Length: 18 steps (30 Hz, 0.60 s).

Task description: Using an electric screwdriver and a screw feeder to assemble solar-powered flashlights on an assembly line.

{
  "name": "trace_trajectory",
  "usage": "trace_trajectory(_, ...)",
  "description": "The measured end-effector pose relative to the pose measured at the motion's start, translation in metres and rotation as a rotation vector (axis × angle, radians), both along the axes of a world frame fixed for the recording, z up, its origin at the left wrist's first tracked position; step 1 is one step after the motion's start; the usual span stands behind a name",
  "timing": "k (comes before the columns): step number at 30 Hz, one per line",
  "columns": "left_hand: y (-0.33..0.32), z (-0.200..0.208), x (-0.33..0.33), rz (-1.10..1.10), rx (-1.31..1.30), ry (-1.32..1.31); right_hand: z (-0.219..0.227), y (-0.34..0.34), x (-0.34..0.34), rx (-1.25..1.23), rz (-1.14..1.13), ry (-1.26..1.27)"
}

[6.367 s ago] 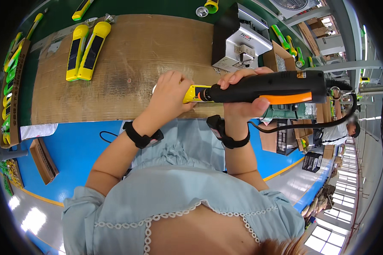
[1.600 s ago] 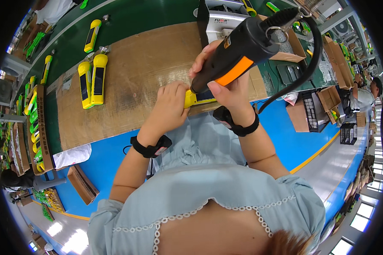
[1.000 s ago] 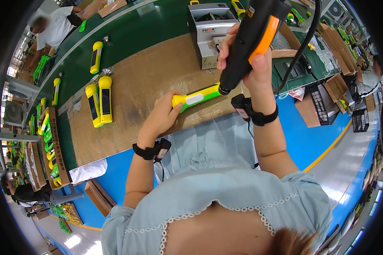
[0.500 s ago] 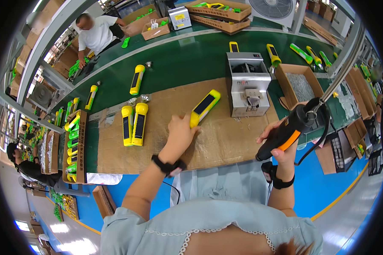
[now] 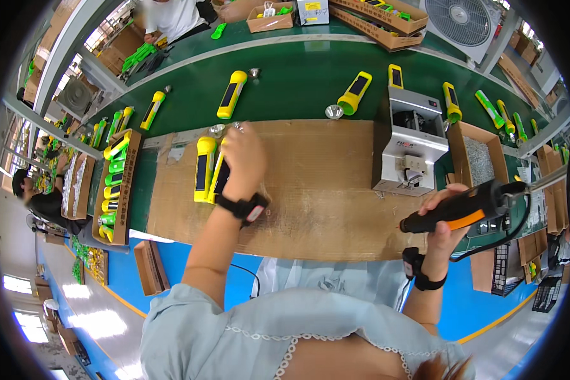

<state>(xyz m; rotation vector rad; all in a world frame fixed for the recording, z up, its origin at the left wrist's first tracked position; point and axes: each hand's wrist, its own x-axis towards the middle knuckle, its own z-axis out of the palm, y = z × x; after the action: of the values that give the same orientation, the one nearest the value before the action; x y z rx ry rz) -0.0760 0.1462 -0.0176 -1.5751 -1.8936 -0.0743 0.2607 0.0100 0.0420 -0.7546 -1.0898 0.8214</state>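
Screwdriver [image 5: 453, 214], black and orange, sits in my right hand [image 5: 442, 239], fingers and thumb wrapped around it, tip pointing left. My left hand [image 5: 244, 158], blurred, covers part of a yellow flashlight [image 5: 219, 178] that lies beside another flashlight [image 5: 203, 166] on the cardboard sheet [image 5: 323, 202]; how far open it is, or whether it grips, I cannot tell.

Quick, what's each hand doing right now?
Left hand: over a yellow flashlight; grip can't be told.
Right hand: closed around the black-and-orange power tool.
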Motion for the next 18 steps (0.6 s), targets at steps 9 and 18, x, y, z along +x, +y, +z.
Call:
trace_trajectory(9, -0.12, 0.013, -0.024, -0.3, -0.606, -0.802, 0.017, 0.048, 0.025, 0.325, -0.123, 0.004)
trace_trajectory(18, -0.162, 0.008, 0.088, -0.632, -0.649, -0.67, 0.033, 0.081, 0.021, 0.408, -0.169, -0.024)
